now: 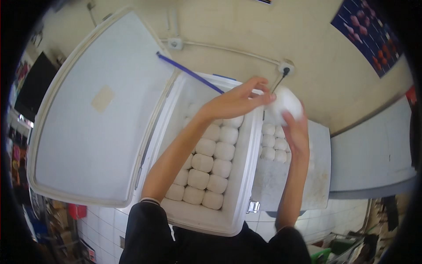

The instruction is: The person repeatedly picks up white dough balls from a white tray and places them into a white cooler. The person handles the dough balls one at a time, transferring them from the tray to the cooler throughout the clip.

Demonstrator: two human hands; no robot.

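A white, rounded dough ball (286, 105), blurred, is up in my right hand (296, 130), whose fingers grip it from below and the right. My left hand (249, 97) reaches across the right rim of a white cool box (242, 184), fingers apart and the tips close to the ball's left edge. Whether they touch it, I cannot tell. Several similar dough balls (202, 162) sit packed in rows inside the box, some hidden beneath my left forearm. More white balls (274, 142) stand in rows on the grey tabletop (286, 184) to the right, partly covered by my right hand.
The cool box's lid (95, 138) is swung up to the left, with a blue strap (189, 71) running into the box. A metal latch (253, 206) sticks out on its right side. A plugged-in wall socket (286, 67) is behind; a pale panel (372, 148) stands at right.
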